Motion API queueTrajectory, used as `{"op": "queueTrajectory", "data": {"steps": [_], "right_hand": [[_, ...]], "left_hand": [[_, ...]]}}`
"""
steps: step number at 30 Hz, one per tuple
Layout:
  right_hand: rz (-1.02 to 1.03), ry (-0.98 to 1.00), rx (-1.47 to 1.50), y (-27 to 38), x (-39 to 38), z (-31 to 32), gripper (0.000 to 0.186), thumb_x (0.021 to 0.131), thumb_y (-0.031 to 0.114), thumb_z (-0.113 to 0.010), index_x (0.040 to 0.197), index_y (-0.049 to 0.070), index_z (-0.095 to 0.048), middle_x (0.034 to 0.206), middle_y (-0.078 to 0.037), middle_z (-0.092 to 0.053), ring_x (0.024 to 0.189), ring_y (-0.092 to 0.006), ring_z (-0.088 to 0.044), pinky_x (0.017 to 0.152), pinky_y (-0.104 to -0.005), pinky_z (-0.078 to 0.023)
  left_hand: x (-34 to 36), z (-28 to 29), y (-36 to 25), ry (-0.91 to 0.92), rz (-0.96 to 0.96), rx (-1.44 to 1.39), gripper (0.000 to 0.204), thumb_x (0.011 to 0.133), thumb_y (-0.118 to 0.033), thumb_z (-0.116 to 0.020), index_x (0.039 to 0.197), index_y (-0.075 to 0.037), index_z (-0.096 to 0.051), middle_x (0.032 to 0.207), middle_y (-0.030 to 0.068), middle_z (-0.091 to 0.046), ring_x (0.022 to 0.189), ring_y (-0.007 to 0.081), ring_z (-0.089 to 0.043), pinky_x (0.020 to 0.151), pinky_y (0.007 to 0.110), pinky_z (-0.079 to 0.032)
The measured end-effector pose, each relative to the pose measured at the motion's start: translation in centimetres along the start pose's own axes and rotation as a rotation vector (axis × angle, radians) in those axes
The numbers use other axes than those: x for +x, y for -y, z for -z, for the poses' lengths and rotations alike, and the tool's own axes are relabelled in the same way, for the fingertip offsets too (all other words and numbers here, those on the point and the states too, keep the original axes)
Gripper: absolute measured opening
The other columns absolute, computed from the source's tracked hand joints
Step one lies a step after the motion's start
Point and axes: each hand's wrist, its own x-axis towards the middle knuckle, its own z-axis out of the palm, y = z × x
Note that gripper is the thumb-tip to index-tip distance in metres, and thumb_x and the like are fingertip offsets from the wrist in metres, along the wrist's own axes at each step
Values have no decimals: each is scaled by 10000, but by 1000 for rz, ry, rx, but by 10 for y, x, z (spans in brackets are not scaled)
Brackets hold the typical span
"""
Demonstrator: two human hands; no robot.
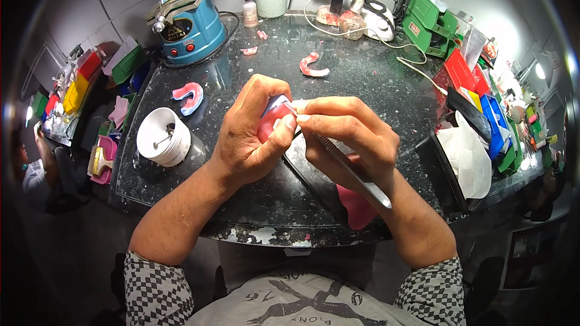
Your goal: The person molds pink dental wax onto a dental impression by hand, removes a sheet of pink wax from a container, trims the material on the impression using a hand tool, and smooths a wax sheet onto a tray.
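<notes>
My left hand [251, 136] is closed around a pink and white dental piece [273, 116] held above the dark speckled worktop [374, 84]. My right hand [347, 139] grips a slim metal hand tool [356, 176], its tip hidden at the piece and its handle running back over my wrist. The fingertips of both hands meet at the piece. A pink sheet [356, 205] lies on the worktop under my right wrist.
A white cup with a metal stick [163, 137] stands left of my hands. A pink and blue tray [189, 96] and a pink arch [313, 66] lie farther back. A blue machine [190, 24] stands at the back left. Coloured bins [471, 84] and a white cloth [468, 157] line the right.
</notes>
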Motion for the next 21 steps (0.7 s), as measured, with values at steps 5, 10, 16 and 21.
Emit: {"op": "queueTrajectory", "data": {"steps": [5,10,16,21], "right_hand": [[-18,11,-5,4,1,1,326,733,-58,-776,1034,46,-708,1040,-118,-700,859,-245,-730,702,-329,-598],[-46,24,-8,5,-1,-1,312,737,-56,-787,1023,36,-704,1030,-116,-694,840,-242,-726,694,-328,-590],[-92,-3,-19,9,-1,-5,294,738,-51,-798,1002,30,-697,996,-114,-689,822,-239,-722,689,-325,-584],[-89,-43,20,7,-2,-8,265,743,-52,-790,971,25,-679,981,-119,-690,837,-249,-725,700,-329,-587]], "left_hand": [[-1,-1,1,-12,4,7,274,910,-173,-625,1116,-14,-539,986,141,-531,882,264,-572,807,346,-483],[-2,-4,1,-19,23,7,260,927,-180,-613,1110,-12,-538,981,140,-529,871,252,-560,800,340,-480],[-6,-6,-3,-13,195,-88,248,972,-215,-545,1105,-6,-537,984,130,-542,882,217,-561,820,327,-473],[-8,-9,-6,-41,236,-166,280,1038,-291,-467,1100,-23,-522,974,91,-539,853,172,-559,777,304,-466]]}}
